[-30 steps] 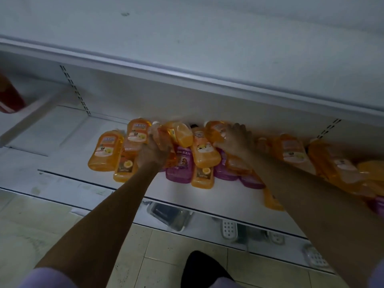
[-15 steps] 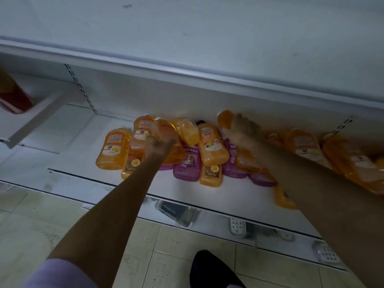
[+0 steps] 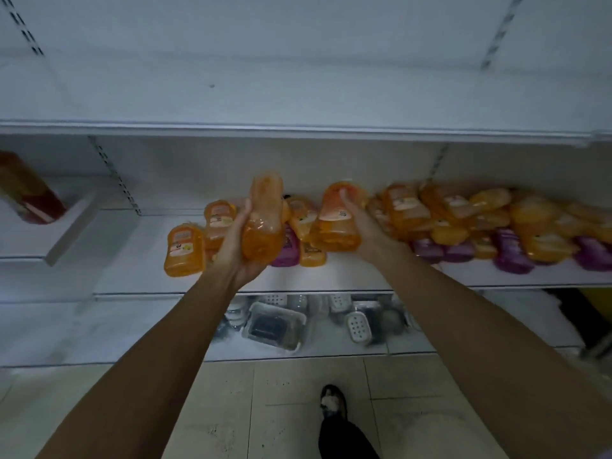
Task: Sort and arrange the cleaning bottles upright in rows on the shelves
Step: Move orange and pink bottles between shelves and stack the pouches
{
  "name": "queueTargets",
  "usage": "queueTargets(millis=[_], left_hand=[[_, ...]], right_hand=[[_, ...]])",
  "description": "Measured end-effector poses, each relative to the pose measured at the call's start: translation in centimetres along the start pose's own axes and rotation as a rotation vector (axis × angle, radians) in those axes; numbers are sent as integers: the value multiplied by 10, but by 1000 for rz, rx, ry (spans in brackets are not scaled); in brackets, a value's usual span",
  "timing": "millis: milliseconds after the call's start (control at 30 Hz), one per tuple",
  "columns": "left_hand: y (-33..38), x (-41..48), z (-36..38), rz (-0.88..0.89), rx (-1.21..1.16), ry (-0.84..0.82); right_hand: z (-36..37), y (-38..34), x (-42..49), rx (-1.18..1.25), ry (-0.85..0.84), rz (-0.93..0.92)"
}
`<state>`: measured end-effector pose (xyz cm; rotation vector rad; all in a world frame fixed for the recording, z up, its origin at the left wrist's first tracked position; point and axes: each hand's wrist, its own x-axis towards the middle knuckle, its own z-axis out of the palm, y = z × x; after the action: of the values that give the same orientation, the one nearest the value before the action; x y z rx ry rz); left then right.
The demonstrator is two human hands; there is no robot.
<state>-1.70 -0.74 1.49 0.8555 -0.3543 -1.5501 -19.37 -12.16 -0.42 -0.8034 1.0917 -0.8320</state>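
My left hand point(image 3: 237, 250) grips an orange bottle point(image 3: 263, 220), lifted clear of the pile with its base pointing toward me. My right hand point(image 3: 362, 226) grips a second orange bottle point(image 3: 337, 220), also raised off the shelf. Behind them, several orange bottles point(image 3: 184, 247) and purple bottles point(image 3: 511, 251) lie flat in a heap on the white middle shelf point(image 3: 347, 276). The heap runs from the centre to the right edge of view. Caps of the held bottles are hidden.
An empty white upper shelf point(image 3: 298, 129) juts out above the pile. A red bottle point(image 3: 28, 190) leans on the neighbouring shelf at left. Soap dishes and trays point(image 3: 276, 327) sit on the bottom shelf. My shoe point(image 3: 332, 404) stands on the tiled floor.
Both hands have lifted an orange bottle each out of the pile and drawn them toward me. The view has tilted up, showing more of the upper shelf and the right end of the heap.
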Motion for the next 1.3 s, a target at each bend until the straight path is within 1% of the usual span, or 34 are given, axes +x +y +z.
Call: queueTargets(millis=[33, 100, 267, 333, 433, 500, 567, 733, 900, 1000, 1100, 1300], left_hand=[[-3, -7, 9, -25, -18, -42], [-12, -18, 31, -74, -71, -143], [-45, -34, 98, -153, -48, -428], [-59, -39, 126, -192, 32, -480], [-84, -39, 165, -278, 207, -420], [-105, -42, 206, -368, 268, -444], [-129, -45, 247, -413, 310, -498], [-199, -37, 349, -399, 418, -625], [-266, -7, 441, -396, 385, -642], [-302, 9, 486, -421, 414, -688], [-333, 21, 529, -398, 422, -652], [-374, 69, 605, -356, 520, -699]], right_hand=[[-6, -1, -16, 1, -26, 6], [-25, -4, -42, -11, -6, -27], [-96, -30, -102, -15, 166, -149], [-131, -42, -125, 25, 246, -199], [-182, -56, -156, 47, 340, -248], [-224, -68, -178, 71, 411, -295], [-265, -81, -198, 91, 479, -305], [-373, -112, -256, 76, 645, -373], [-480, -151, -299, -14, 790, -457], [-534, -172, -313, -33, 822, -511], [-582, -195, -313, -48, 872, -575], [-654, -232, -285, -63, 864, -670]])
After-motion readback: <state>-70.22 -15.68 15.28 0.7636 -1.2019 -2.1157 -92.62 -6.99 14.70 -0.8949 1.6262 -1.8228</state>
